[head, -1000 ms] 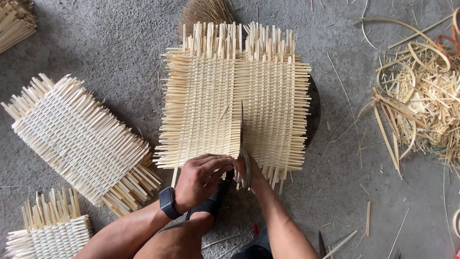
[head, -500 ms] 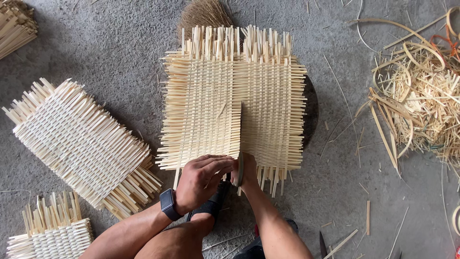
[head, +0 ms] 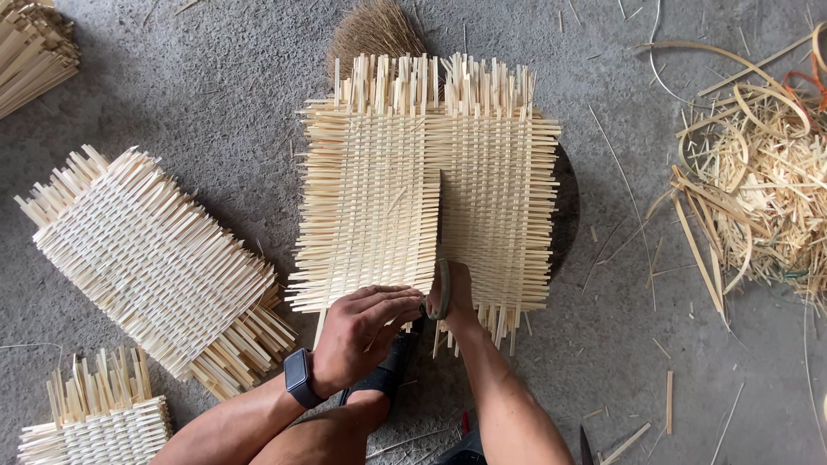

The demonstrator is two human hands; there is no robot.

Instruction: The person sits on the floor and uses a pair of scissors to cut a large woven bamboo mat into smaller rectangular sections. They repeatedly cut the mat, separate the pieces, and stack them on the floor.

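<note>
A woven bamboo mat (head: 379, 198) lies flat on the grey concrete floor (head: 215, 77) in the centre of the frame, its weave squared to the picture edges and its loose strip ends bristling past all four sides. A flat bamboo strip (head: 440, 215) stands on edge in the mat's middle, its long axis running straight up and down the frame, from mid-mat down to the lower border.

The left hand (head: 366, 331), a dark watch on its wrist, rests at the mat's lower edge with fingers curled together over the fringe there. The right hand (head: 452, 297) sits just beside it, closed around the lower end of the strip; a greyish curved piece shows at its fingers, possibly a tool handle, though the view is too tight to be sure.

Open floor runs along the mat's left side up to a stack of finished mats (head: 146, 258) lying tilted at left, near but apart. A smaller woven stack (head: 95, 422) fills the lower left corner. At upper centre a brown brush (head: 375, 34) pokes out from under the mat's top edge. A dark round object (head: 564, 211) shows beneath the mat's right side. Bare floor separates that edge from a heap of bamboo offcuts (head: 758, 189) at right.
</note>
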